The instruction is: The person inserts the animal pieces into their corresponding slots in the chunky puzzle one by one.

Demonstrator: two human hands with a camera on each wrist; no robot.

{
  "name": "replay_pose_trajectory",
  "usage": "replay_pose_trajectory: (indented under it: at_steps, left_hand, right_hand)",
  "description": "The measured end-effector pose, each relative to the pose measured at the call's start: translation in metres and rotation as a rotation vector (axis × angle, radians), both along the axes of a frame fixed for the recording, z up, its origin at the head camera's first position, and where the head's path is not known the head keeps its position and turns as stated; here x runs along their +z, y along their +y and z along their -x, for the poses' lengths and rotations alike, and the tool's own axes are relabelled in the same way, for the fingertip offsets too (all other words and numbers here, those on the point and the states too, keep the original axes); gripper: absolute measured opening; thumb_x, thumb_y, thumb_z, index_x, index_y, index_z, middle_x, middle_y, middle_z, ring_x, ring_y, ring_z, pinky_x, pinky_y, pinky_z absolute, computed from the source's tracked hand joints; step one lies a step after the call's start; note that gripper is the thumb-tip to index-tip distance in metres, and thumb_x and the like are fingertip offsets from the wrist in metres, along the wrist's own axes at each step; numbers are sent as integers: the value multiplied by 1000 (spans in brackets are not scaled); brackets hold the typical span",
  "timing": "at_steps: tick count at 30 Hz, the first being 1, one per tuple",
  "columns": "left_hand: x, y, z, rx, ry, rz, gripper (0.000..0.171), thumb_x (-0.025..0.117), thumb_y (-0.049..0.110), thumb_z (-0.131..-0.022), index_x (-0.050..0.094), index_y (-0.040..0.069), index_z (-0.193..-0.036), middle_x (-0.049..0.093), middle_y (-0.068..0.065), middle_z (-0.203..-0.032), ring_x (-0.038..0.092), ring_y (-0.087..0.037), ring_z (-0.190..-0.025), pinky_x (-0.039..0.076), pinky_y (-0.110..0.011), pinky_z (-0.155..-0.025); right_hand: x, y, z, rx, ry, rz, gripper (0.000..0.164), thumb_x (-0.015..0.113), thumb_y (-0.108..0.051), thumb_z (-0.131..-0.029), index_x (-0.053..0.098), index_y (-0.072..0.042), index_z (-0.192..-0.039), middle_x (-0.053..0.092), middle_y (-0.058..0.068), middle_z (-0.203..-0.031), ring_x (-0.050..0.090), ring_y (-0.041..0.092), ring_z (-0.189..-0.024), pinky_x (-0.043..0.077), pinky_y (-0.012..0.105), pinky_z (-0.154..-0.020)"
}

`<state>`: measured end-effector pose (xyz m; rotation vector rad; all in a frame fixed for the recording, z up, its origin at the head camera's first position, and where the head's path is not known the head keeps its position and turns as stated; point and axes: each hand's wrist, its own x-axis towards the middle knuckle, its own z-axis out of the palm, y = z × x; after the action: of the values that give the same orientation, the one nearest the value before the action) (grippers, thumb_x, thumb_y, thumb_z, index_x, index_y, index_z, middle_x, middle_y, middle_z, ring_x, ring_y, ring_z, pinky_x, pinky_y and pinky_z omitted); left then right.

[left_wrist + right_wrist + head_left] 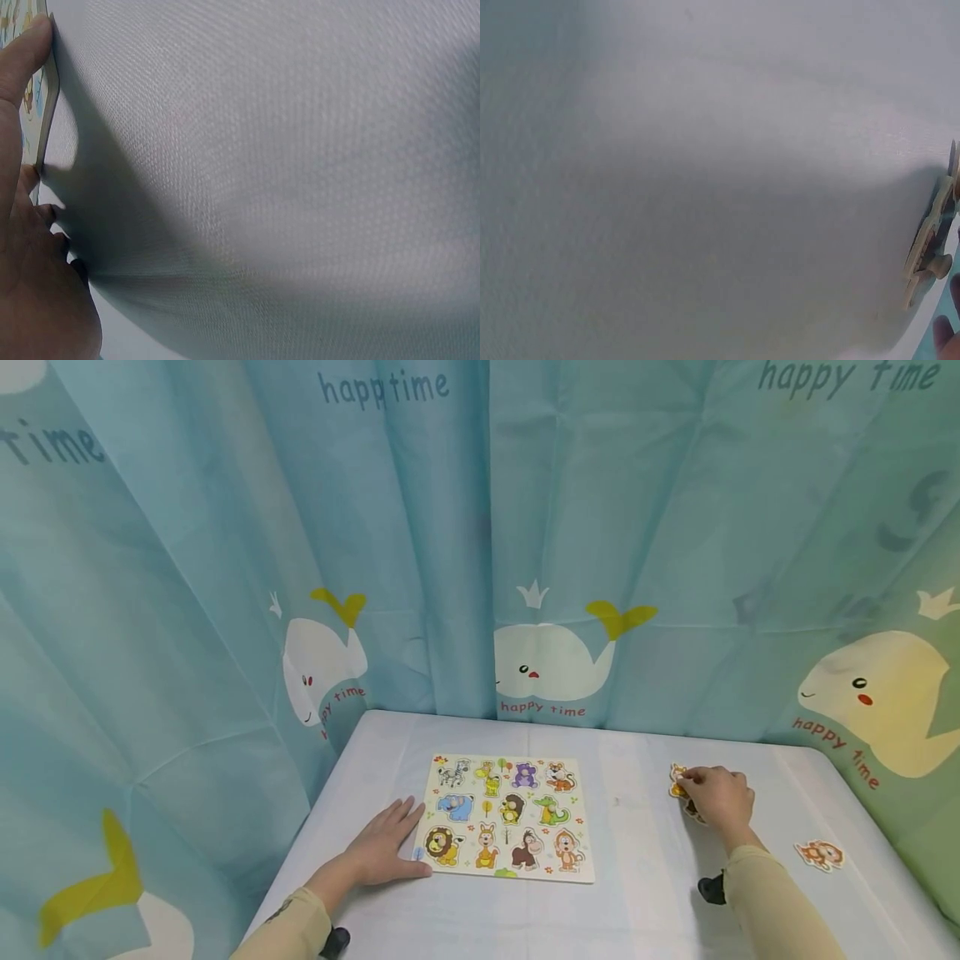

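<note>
A wooden animal puzzle board [504,878] lies on the white-covered table. Along its left edge rests my left hand [386,847], fingers spread and the thumb at the near corner; the left wrist view shows that thumb [28,56] over the board's edge. Out to the right, my right hand [720,797] pinches a yellow-orange puzzle piece [677,781] with thumb and fingers. Beneath that hand a dark brown puzzle piece [692,811] is partly hidden. At the right wrist view's edge, pieces overlap, and a round wooden knob [939,265] sticks out near the fingertips [943,328].
A loose monkey puzzle piece [820,855] lies right of my right forearm. White cloth covers the table [630,860]. Behind and beside it hangs a blue curtain [450,527] with whale prints. Dark wrist devices [712,888] sit at both cuffs.
</note>
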<state>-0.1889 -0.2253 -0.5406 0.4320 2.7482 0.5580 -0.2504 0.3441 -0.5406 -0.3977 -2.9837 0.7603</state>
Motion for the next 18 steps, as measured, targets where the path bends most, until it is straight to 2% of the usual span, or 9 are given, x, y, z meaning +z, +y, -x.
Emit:
replay_pose_trajectory:
  at_steps: [7, 18]
  left_hand:
    - [0, 1, 0, -4, -5, -8, 111, 76, 69, -77, 33, 12, -161, 22, -13, -168, 16, -38, -155, 21, -59, -122]
    - [4, 1, 0, 9, -10, -4, 110, 76, 69, -78, 33, 13, -161, 22, -12, -169, 15, -37, -155, 20, -59, -123]
  right_hand:
    - [1, -5, 2, -46, 58, 11, 37, 65, -24, -100, 68, 7, -121, 59, 30, -117, 41, 50, -111, 35, 63, -87]
    - [7, -30, 4, 57, 198, -1, 35, 67, -25, -98, 72, 6, -114, 61, 30, -118, 46, 51, -110, 37, 63, -85]
